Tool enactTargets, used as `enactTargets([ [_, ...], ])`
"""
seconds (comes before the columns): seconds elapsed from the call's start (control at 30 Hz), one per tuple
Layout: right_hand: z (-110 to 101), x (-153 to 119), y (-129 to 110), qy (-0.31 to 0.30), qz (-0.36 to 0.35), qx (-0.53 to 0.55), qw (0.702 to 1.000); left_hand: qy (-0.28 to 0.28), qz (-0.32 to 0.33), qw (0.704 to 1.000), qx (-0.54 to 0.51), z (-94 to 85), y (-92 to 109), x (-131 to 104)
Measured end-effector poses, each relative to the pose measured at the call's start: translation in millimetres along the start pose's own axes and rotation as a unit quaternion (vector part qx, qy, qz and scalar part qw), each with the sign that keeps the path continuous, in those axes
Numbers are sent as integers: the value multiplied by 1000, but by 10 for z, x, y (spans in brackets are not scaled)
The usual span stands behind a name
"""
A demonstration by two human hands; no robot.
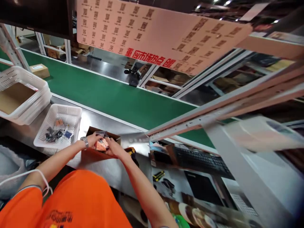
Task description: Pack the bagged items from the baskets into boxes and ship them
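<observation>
An open cardboard box stands on the steel bench, and both my hands reach into its top. Between them lies a small orange-and-white packet that looks wrapped in clear plastic. My left hand, with a metal-band watch on the wrist, has its fingers curled against the packet's left side. From the right, my right hand grips the same packet. The rest of the box's inside is hidden by my hands. Left of the box, a white perforated basket holds several small bagged items.
Beyond the bench runs a green conveyor belt carrying a small carton. Stacked white baskets stand far left. A slanted metal frame bar, a keyboard and a yellow-black cutter are at right. A printed board hangs above.
</observation>
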State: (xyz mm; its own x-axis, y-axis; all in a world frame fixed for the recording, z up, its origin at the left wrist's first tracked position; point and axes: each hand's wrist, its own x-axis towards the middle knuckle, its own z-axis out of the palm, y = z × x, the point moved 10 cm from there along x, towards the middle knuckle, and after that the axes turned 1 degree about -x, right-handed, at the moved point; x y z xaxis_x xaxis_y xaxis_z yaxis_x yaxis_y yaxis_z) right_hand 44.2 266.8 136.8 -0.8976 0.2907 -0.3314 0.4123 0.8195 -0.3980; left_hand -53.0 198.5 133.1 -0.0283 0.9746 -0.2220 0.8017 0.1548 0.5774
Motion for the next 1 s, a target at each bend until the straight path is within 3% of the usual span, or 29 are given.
enactTargets([
  [0.1, -99, -35, 17, -17, 20, -22, 999, -40, -32, 998, 29, 33, -170, 84],
  [0.2, -250, -110, 24, 9, 22, -47, 999, -81, -101, 988, 83, 70, -279, 114],
  [0.37, -288, -210, -43, 34, -23, -88, 995, -95, -141, 975, 140, 17, -173, 81],
  [0.57, -146, -111, -63, -23, -5, -165, 986, -31, -136, 975, 174, -196, 21, -6],
  [0.77, -305, -132, -129, 12, -11, -146, 989, 22, -57, 985, 162, -273, 279, -124],
  [0.9, -322, -183, -109, 8, -46, -80, 996, -23, -13, 991, 135, -154, 360, -80],
  [1.0, -235, -141, -100, -8, -73, -42, 996, -43, -29, 993, 104, -92, 293, 53],
])
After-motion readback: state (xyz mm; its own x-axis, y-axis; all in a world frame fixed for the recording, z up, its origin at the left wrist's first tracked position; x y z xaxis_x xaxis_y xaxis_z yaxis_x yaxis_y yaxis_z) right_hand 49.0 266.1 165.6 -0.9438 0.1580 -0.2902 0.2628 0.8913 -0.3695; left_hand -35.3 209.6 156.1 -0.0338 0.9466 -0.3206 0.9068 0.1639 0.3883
